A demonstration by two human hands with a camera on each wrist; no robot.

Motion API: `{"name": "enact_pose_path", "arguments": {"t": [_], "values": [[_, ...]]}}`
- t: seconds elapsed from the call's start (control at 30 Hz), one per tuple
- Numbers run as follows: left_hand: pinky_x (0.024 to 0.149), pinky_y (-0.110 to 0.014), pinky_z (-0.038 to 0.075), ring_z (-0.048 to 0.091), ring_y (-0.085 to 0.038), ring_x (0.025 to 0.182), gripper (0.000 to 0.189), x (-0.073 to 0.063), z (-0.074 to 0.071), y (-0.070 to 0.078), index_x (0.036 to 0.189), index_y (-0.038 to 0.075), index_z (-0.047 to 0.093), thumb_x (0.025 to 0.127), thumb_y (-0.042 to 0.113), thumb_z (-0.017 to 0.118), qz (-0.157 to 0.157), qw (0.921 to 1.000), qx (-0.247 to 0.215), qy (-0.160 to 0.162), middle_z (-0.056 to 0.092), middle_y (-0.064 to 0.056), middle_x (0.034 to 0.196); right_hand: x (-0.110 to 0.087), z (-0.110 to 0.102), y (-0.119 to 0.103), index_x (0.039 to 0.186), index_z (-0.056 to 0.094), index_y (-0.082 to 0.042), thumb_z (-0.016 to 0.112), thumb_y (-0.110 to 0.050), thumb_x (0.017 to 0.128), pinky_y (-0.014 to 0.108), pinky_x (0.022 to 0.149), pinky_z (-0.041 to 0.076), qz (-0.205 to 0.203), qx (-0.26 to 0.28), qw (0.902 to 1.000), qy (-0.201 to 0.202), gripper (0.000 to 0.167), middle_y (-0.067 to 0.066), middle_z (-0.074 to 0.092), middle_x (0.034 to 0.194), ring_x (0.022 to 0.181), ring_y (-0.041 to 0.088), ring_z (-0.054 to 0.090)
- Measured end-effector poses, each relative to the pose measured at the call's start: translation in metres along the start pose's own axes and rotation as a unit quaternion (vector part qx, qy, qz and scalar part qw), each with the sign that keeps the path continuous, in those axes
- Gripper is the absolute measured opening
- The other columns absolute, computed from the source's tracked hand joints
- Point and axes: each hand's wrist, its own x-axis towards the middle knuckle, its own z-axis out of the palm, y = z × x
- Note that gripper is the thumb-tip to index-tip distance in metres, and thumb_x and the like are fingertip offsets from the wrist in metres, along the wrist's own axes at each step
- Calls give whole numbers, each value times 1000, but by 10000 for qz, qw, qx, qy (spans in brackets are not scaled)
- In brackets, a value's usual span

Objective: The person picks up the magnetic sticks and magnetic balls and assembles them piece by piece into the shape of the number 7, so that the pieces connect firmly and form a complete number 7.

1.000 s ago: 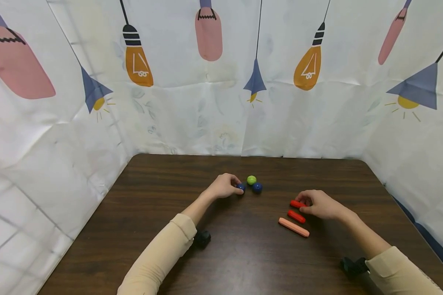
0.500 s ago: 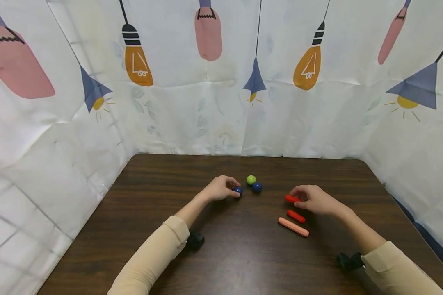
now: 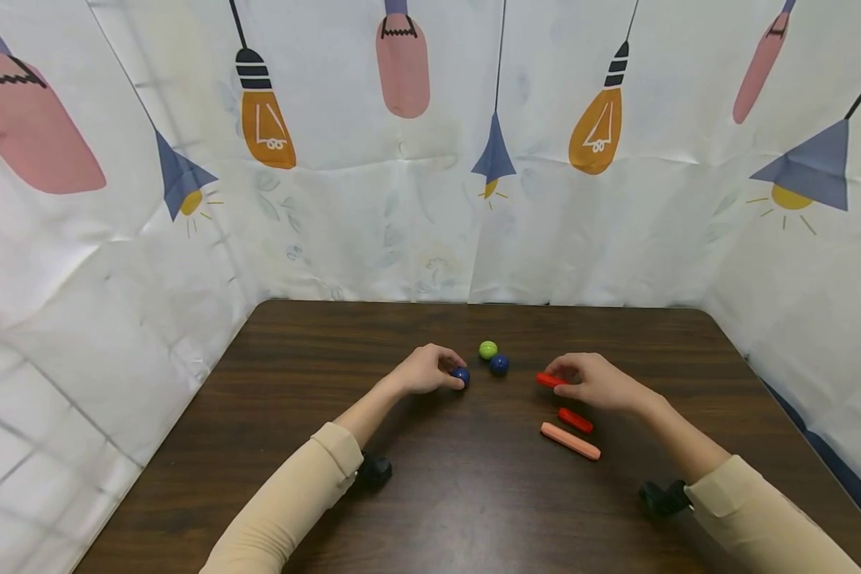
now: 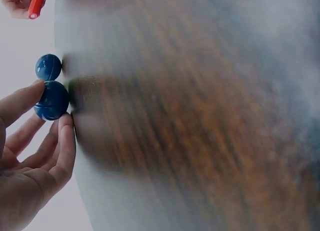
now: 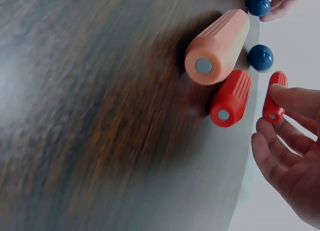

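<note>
My left hand (image 3: 426, 370) pinches a dark blue ball (image 4: 54, 101) between thumb and fingers, low over the table. A second blue ball (image 3: 499, 365) lies a little to its right, beside a lime-green ball (image 3: 488, 350). On the other side, my right hand (image 3: 597, 381) grips a short red rod (image 5: 276, 96) between thumb and fingers; in the right wrist view it looks raised off the tabletop. Nearer the body lie another short red rod (image 5: 231, 98) and a longer peach rod (image 5: 218, 47), each with a round grey metal disc in its visible end.
The dark wood-grain table (image 3: 473, 494) spreads under both arms. White cloth printed with lamps (image 3: 402, 231) hangs behind it and at both sides. A dark wrist camera (image 3: 375, 472) is strapped to the left wrist, another (image 3: 662, 499) to the right.
The right hand has carried its red rod leftward and away from the body, off from the other rods. The left hand has drawn its blue ball slightly left and nearer, apart from the other balls.
</note>
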Motion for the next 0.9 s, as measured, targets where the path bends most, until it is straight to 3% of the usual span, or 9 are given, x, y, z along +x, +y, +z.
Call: {"name": "enact_pose_path", "arguments": {"t": [0.3, 0.9], "values": [[84, -34, 53, 67, -18, 103, 29, -2, -1, 0, 120, 9, 74, 93, 18, 79, -2, 10000, 11, -17, 72, 0, 110, 11, 4, -3, 121, 71, -3, 73, -11, 96, 37, 83, 54, -171, 53, 9998, -16, 26, 0, 69, 105, 94, 17, 67], [86, -34, 53, 66, -14, 99, 30, 0, 0, -2, 120, 8, 74, 92, 18, 80, 33, 10000, -43, -61, 73, 1, 108, 29, 10, -6, 118, 75, -11, 74, -16, 97, 41, 87, 53, -69, 302, 9995, -95, 22, -2, 72, 110, 98, 17, 66]]}}
